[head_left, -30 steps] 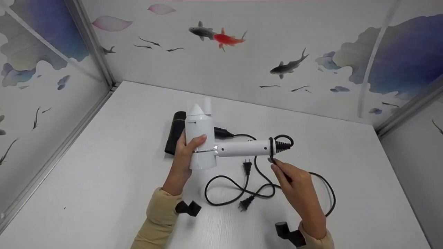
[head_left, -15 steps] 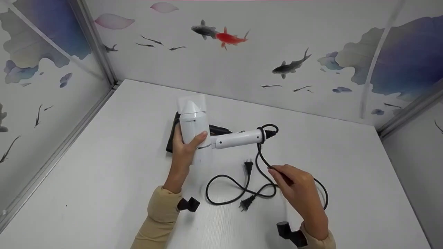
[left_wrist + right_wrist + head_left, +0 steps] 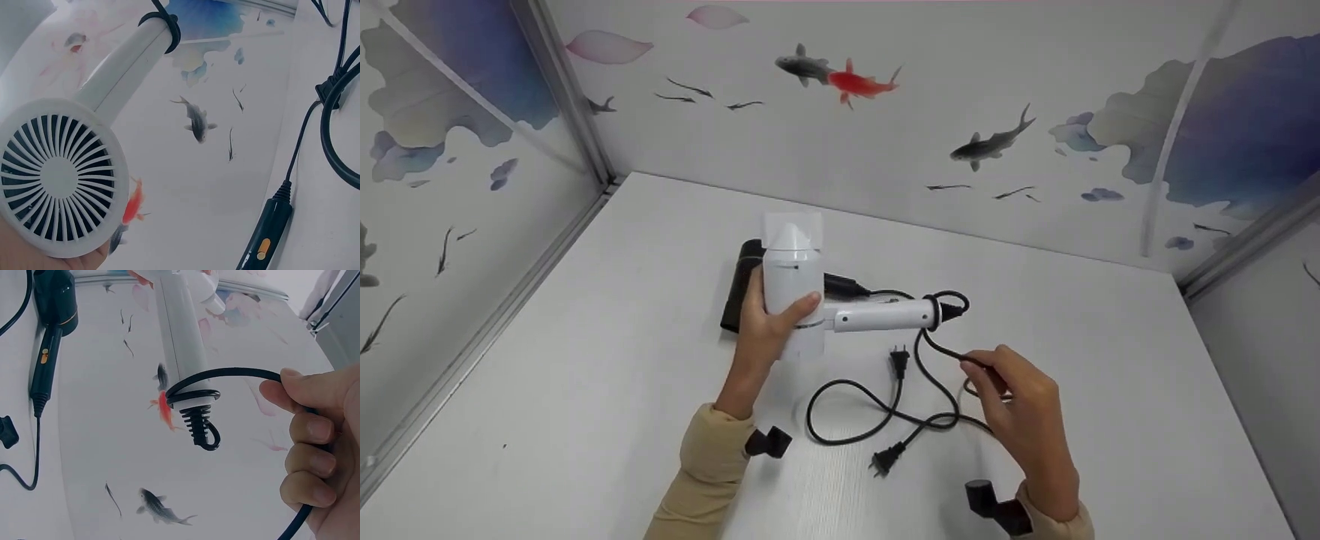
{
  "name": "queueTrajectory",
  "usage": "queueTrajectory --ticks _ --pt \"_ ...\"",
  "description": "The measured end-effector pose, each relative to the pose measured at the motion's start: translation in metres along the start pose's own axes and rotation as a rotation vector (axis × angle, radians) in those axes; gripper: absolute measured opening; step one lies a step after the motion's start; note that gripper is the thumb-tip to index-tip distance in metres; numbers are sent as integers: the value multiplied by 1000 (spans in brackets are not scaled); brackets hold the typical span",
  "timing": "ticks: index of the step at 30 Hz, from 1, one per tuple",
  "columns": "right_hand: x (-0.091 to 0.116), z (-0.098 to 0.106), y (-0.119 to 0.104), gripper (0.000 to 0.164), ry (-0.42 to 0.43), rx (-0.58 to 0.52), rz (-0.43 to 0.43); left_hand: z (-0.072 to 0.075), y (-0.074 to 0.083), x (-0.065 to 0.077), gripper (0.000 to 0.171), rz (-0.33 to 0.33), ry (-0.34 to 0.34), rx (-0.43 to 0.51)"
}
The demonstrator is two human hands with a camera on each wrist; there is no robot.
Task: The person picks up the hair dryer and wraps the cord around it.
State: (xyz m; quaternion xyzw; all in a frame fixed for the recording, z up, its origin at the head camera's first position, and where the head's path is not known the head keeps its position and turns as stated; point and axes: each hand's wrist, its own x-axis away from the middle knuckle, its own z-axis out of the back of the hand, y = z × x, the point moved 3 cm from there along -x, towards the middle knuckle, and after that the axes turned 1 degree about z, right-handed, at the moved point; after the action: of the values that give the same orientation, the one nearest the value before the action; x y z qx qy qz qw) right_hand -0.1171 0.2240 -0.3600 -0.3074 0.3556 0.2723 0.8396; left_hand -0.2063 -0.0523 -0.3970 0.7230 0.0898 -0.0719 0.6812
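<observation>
My left hand (image 3: 769,319) grips the barrel of a white hair dryer (image 3: 791,281), thumb across its side, holding it above the table. The dryer's handle points right, and its black cord (image 3: 233,372) loops round the handle's end by the ribbed strain relief. With thumb and index finger my right hand (image 3: 1024,401) pinches that cord; the other fingers curl over it in the right wrist view. The round slotted air inlet (image 3: 59,177) faces the left wrist camera. Behind the white dryer lies a black hair dryer (image 3: 741,289), partly hidden.
Two black plugs, one upper plug (image 3: 898,361) and one lower plug (image 3: 887,457), lie on the white table (image 3: 585,390) among looped cord (image 3: 829,442). Walls printed with fish (image 3: 851,81) enclose the table's back and sides.
My right hand has pulled the cord down and to the right, away from the handle's end. The white dryer tilted briefly and is level again. The lower plug has shifted slightly toward me.
</observation>
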Motion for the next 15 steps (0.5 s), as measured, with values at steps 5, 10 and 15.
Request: queueTrajectory --ticks 5,10,15 --pt "1 4 4 19 44 28 -10 -2 1 1 72 -7 -31 -37" --pt "2 6 7 23 72 53 -32 -5 1 2 70 -6 -110 -71" --pt "3 10 10 24 85 56 -60 -7 0 3 68 0 -202 -95"
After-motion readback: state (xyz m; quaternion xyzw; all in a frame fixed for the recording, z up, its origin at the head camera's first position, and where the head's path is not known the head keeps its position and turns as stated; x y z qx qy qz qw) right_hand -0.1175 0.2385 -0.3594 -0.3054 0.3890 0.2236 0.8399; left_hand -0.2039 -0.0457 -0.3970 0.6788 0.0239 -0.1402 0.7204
